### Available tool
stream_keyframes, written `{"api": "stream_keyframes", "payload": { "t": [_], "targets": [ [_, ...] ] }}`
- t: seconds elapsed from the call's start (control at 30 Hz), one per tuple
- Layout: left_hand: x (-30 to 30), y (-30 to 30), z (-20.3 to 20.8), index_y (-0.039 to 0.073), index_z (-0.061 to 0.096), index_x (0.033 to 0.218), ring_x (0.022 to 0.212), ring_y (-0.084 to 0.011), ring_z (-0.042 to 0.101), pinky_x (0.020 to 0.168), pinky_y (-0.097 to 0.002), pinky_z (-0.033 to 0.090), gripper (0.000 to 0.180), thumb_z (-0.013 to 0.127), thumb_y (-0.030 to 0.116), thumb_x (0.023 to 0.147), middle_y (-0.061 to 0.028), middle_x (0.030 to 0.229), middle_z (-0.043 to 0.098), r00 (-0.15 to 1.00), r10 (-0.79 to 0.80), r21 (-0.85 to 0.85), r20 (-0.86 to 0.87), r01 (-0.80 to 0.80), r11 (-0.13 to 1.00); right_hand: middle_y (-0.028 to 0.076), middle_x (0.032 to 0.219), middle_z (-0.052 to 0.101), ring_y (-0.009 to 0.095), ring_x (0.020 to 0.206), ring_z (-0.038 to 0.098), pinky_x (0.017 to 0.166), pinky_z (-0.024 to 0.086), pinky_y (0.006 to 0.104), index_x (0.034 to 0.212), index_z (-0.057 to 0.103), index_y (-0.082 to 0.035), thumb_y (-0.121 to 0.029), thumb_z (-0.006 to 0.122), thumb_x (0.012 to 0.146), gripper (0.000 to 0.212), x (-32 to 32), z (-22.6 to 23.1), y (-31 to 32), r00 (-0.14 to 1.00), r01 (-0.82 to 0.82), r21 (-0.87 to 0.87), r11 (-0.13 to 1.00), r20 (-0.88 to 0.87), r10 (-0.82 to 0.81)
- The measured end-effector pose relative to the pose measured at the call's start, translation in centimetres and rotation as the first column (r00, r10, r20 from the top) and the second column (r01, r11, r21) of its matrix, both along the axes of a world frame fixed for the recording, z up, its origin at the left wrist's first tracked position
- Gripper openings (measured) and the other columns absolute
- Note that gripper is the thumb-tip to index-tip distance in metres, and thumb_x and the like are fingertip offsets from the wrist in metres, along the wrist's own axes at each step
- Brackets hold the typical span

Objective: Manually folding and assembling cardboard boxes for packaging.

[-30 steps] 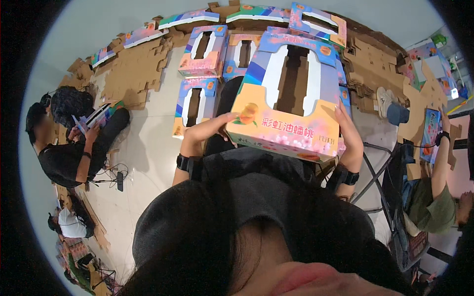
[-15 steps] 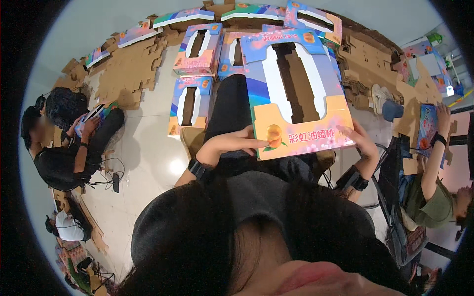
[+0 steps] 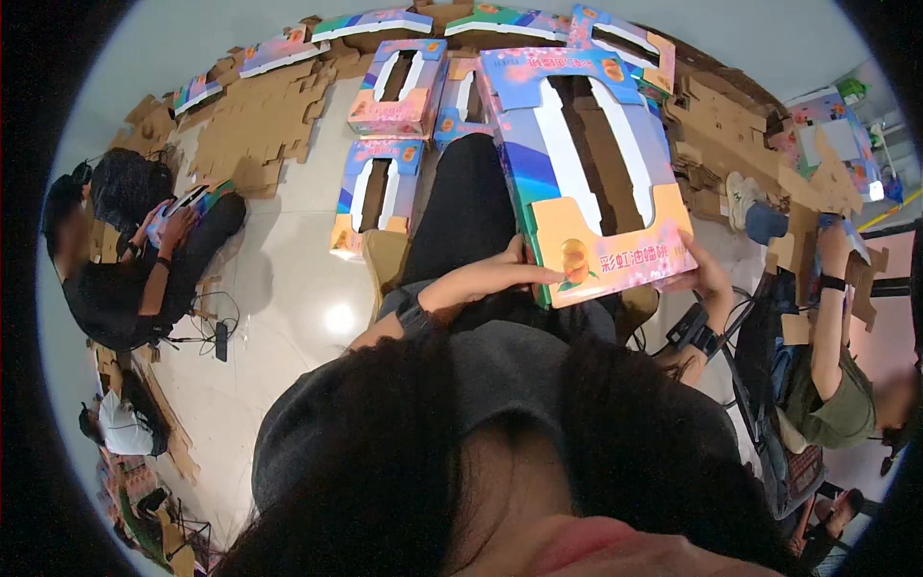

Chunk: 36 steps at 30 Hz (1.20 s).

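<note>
A colourful fruit carton (image 3: pixel 620 252) with a long cut-out opening in its top rests over my lap, tilted toward me. Its near flap is orange with printed peaches and blossoms; the far flap is blue. My left hand (image 3: pixel 500 276) grips the near left corner, thumb along the front and the other fingers partly hidden at the side. At the near right corner my right hand (image 3: pixel 710 274) holds the carton, some fingers tucked under or behind it. Brown cardboard shows inside the opening.
Similar cartons (image 3: pixel 377 197) stand on the floor ahead and left. Flattened cardboard sheets (image 3: pixel 250 120) lie farther off. A person (image 3: pixel 144 260) sits at the left with a carton; another person (image 3: pixel 836 375) reaches toward cardboard at the right. White shoes (image 3: pixel 742 199) are nearby.
The carton in my hands has shifted slightly right and turned a little, showing more of its left side. Both hands have kept their hold. The person at the right has moved an arm.
</note>
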<state>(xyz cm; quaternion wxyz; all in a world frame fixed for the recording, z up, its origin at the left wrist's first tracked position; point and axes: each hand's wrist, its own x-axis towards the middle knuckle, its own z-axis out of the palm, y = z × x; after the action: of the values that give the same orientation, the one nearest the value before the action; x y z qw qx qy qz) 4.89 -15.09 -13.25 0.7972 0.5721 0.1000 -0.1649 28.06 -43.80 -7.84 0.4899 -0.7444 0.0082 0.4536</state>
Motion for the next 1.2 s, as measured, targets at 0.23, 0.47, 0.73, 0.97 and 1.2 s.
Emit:
{"api": "stream_keyframes", "payload": {
  "t": [0.23, 0.47, 0.73, 0.97, 1.2],
  "targets": [
    [-0.5, -0.7, -0.1, 0.0, 0.02, 0.14, 0.125, -0.0197, 0.038, 0.104, -0.0331, 0.029, 0.077, 0.065, 0.023, 0.081, -0.0111, 0.134, 0.04, 0.993, 0.087, -0.142, 0.08, -0.075, 0.987, 0.015, 0.114, 0.059, 0.025, 0.08, 0.065, 0.067, 0.057, 0.0331, 0.128, 0.045, -0.001, -0.054, 0.051, 0.084, 0.068, -0.7, 1.0, -0.7, 0.98, -0.135, 0.186, 0.973, 0.17, 0.103],
    [-0.3, -1.4, -1.4, -0.003, 0.031, 0.136, 0.12, -0.0201, 0.045, 0.101, -0.0336, 0.035, 0.068, 0.061, 0.021, 0.08, -0.0119, 0.131, 0.045, 0.981, 0.191, -0.26, 0.037, -0.175, 0.95, 0.005, 0.113, 0.057, 0.014, 0.089, 0.059, 0.068, 0.05, 0.0271, 0.132, 0.04, -0.003, -0.041, 0.051, 0.09, 0.058, 0.2, -2.3, -4.5, 0.965, -0.199, 0.318, 0.927, 0.229, 0.128],
    [1.1, -1.0, -2.2, -0.003, 0.023, 0.137, 0.123, -0.0212, 0.041, 0.104, -0.0345, 0.031, 0.079, 0.069, 0.019, 0.076, -0.013, 0.133, 0.042, 0.96, 0.18, 0.059, 0.216, -0.197, 0.979, 0.012, 0.117, 0.055, 0.022, 0.103, 0.056, 0.084, 0.047, 0.0366, 0.128, 0.043, 0.0, -0.034, 0.053, 0.09, 0.052, -1.6, -6.1, 0.6, 0.974, 0.081, 0.486, 0.87, 0.148, -0.173],
    [10.4, -1.0, 1.7, -0.006, 0.023, 0.134, 0.122, -0.0286, 0.042, 0.101, -0.0376, 0.037, 0.095, 0.08, 0.03, 0.068, -0.0195, 0.128, 0.044, 0.857, 0.017, 0.382, 0.514, -0.247, 0.89, 0.013, 0.125, 0.053, 0.03, 0.118, 0.047, 0.102, 0.032, 0.0474, 0.125, 0.048, -0.005, -0.033, 0.052, 0.088, 0.047, 2.9, -7.1, 0.3, 0.858, 0.453, 0.822, 0.345, -0.297, -0.42],
    [15.0, -2.1, -3.6, 0.002, 0.05, 0.122, 0.129, -0.0355, 0.03, 0.105, -0.0517, 0.018, 0.067, 0.054, 0.056, 0.082, -0.0179, 0.124, 0.047, 0.758, -0.189, 0.765, 0.625, -0.545, 0.344, 0.013, 0.117, 0.058, 0.03, 0.106, 0.056, 0.086, 0.045, 0.0484, 0.119, 0.054, -0.01, -0.035, 0.059, 0.08, 0.047, 5.1, -8.3, -6.6, 0.698, 0.57, 0.733, 0.371, -0.193, -0.69]
  ]
}}
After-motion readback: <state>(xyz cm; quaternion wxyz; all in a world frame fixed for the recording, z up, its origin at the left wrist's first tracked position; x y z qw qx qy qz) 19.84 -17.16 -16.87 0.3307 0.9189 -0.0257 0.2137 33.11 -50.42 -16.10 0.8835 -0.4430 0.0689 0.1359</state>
